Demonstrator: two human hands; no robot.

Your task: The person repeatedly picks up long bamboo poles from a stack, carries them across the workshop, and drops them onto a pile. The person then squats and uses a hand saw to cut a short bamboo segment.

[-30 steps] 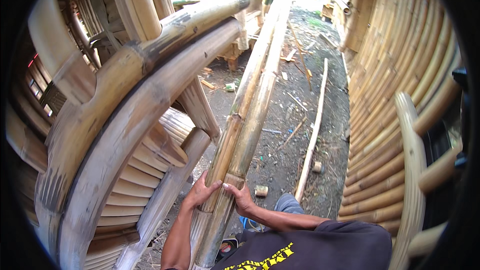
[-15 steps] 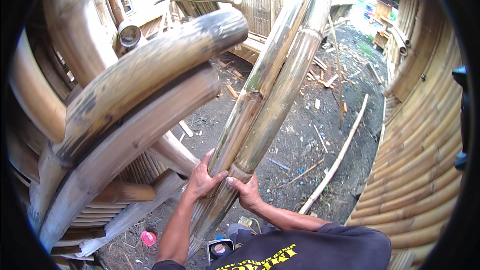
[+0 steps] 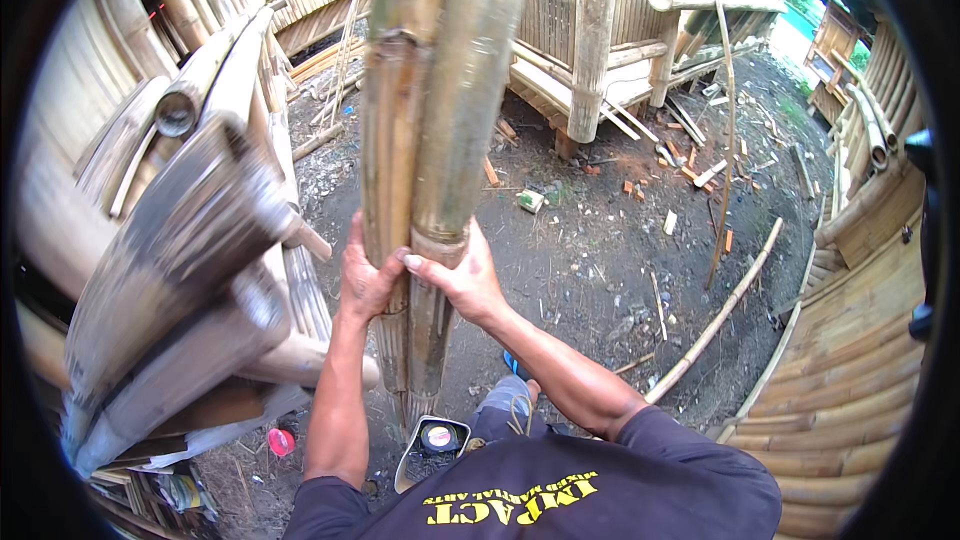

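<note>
Two thick bamboo poles (image 3: 445,130), pressed side by side, stand nearly upright in front of me and run out past the top edge. My left hand (image 3: 366,278) wraps the left side of the pair and my right hand (image 3: 466,278) the right side. Both thumbs lie across the front, their tips almost meeting below a node. Most fingers are hidden behind the bamboo. The poles' lower end comes down near the ground beside a container holding a round, labelled item (image 3: 438,437), close to my leg.
Stacked thick bamboo (image 3: 170,230) juts in from the left. A long thin pole (image 3: 720,310) lies on the ground at right, beside a curved bamboo wall (image 3: 840,410). Bamboo structures stand at the back. Wood scraps (image 3: 690,165) and a red item (image 3: 281,442) lie on the soil.
The poles have swung from a rightward lean to nearly upright, their upper part moving left with both hands still around them. My view has turned, showing more structure at the back.
</note>
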